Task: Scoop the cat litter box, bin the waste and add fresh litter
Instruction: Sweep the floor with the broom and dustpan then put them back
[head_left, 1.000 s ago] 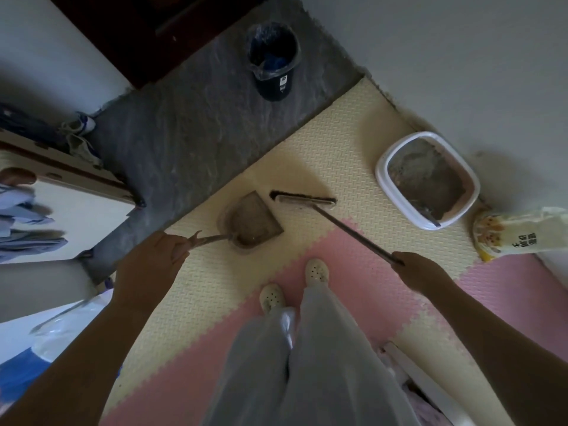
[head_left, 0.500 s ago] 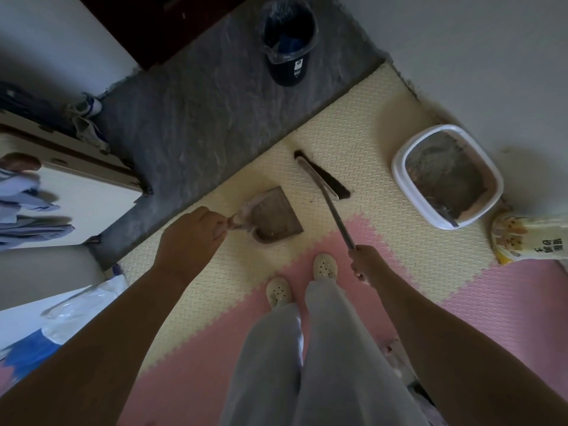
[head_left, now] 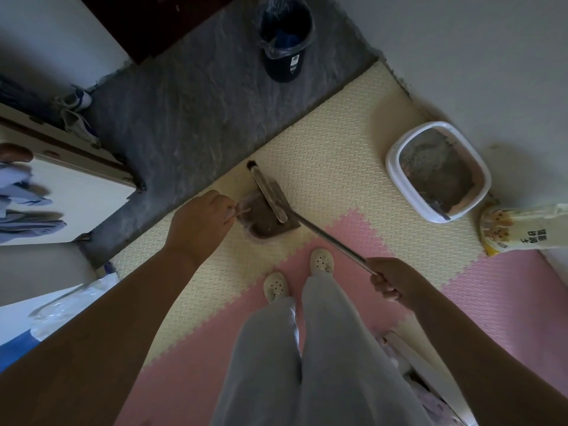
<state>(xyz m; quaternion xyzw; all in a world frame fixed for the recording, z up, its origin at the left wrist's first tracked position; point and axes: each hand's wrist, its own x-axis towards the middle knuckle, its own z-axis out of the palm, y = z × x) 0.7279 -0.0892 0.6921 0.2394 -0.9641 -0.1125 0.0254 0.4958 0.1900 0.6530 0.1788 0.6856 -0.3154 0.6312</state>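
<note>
**Item 1.** Pair of pale perforated slippers (head_left: 321, 261) on the pink part of the foam mat (head_left: 322, 149), just this side of the dustpan.

**Item 2.** Right hand (head_left: 384, 279), nearer than the dustpan and to its right. Its fingers are curled tight round the end of the thin metal broom handle (head_left: 325, 238).

**Item 3.** Left hand (head_left: 196, 222), touching the dustpan's left side. It is closed round the pan's pale handle (head_left: 236, 210), and the fingertips are mostly hidden behind the knuckles.

**Item 4.** Brownish flat-bottomed plastic dustpan (head_left: 267, 222), on the cream part of the mat. It carries a dark load of grit.

**Item 5.** Long narrow broom head (head_left: 267, 192), lying across the dustpan's mouth with its far end reaching past the pan.

**Item 6.** White rounded-rectangle litter box (head_left: 428, 214), well right of the dustpan by the wall. It holds uneven grey-brown litter, with what looks like a scoop in its near corner.

**Item 7.** Yellow-and-white printed litter bag (head_left: 522, 230), lying on its side further right of the dustpan, beyond the box.

**Item 8.** Dark round bin with plastic liner (head_left: 285, 35), well beyond the dustpan on grey stone floor.

**Status, as judged.** This looks like the sweeping-up of stray litter. The pan's load is not yet binned, and whether fresh litter has gone in cannot be told.
</note>
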